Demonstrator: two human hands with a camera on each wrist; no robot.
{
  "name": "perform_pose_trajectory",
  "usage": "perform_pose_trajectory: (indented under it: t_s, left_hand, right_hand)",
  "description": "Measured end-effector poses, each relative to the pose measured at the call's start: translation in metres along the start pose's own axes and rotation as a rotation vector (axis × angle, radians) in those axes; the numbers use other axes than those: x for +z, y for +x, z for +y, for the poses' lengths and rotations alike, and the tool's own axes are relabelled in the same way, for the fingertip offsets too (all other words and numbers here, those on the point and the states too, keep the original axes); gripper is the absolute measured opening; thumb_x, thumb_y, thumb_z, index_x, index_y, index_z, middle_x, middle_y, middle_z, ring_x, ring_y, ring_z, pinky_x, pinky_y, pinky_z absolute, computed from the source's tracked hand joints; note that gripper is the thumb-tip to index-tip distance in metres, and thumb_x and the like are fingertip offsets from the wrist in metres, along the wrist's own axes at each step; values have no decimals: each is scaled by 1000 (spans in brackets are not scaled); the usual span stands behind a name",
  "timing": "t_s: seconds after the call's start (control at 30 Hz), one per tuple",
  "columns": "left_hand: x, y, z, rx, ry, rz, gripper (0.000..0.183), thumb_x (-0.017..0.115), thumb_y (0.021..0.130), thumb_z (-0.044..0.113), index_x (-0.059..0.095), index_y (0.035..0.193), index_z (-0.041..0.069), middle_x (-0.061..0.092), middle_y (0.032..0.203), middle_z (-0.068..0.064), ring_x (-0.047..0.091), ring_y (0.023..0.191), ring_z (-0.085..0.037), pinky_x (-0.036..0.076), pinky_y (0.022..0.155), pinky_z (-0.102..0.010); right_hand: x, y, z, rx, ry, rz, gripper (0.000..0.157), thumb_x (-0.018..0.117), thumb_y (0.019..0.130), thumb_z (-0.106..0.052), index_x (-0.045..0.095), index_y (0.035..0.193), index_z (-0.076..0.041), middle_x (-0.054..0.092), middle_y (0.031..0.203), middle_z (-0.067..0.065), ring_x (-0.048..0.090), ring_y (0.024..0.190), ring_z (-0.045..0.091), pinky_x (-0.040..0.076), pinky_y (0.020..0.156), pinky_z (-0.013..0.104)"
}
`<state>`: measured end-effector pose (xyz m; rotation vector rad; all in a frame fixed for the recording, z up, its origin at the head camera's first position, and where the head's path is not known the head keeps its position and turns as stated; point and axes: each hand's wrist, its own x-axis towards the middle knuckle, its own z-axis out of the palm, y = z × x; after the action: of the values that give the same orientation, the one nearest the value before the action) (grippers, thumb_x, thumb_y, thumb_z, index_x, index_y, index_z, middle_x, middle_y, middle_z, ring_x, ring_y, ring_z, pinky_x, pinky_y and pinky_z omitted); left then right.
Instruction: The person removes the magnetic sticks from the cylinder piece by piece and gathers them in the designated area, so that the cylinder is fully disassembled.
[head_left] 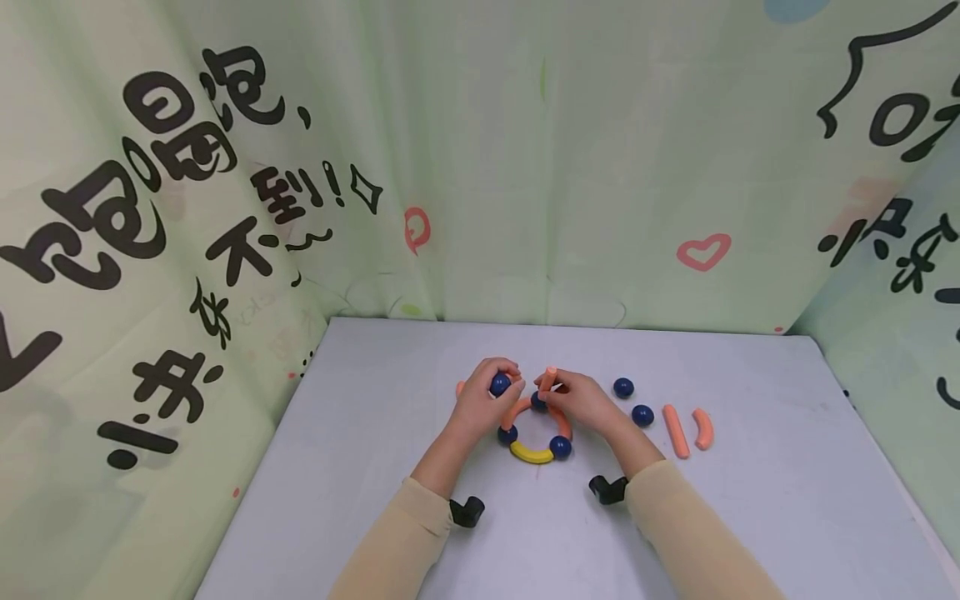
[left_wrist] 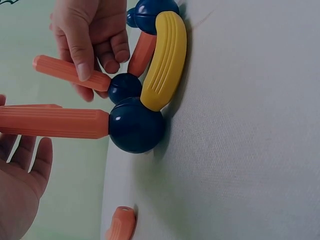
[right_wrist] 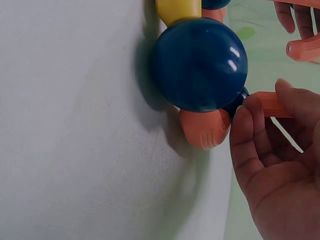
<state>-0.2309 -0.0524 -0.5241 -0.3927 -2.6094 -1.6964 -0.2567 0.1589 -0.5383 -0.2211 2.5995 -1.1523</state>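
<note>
Toy ring (head_left: pixel 532 456) on wht tbl (head_left: pixel 787 483), L fingers (head_left: pixel 492 365) round blue ball (head_left: pixel 500 383), R fingers (right_wrist: pixel 243 136) pinching rod (head_left: pixel 548 380), grn curtain (head_left: pixel 600 167)

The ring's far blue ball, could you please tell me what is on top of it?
An orange rod stands on the ball, held by the right hand. The hand covers part of the rod; the spot beneath the rod's end is hidden.

Pale beige sleeves (head_left: pixel 401 546) and small black wrist devices (head_left: pixel 468 512)
The cloth is plain, softly creased near the left cuff (head_left: pixel 431 502); each device shows a stubby, rounded end beside its sleeve. Left hand (head_left: pixel 478 406) and right hand (head_left: pixel 587 402) are bare.
</note>
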Motion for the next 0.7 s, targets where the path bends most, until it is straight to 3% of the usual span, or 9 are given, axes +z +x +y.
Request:
perform_pose_trajectory:
  t_s: [0.7]
  left_hand:
    - [1, -1, 2, 3, 1, 4, 20, 64, 96, 36, 61, 112, 25, 59, 121, 4, 58, 114, -17, 51, 99, -39]
  right_hand:
    - [1, -1, 0, 12, 9, 16, 28, 64, 97, -31, 66, 122, -18, 69, 113, 4, 59, 94, 19, 53, 84, 35]
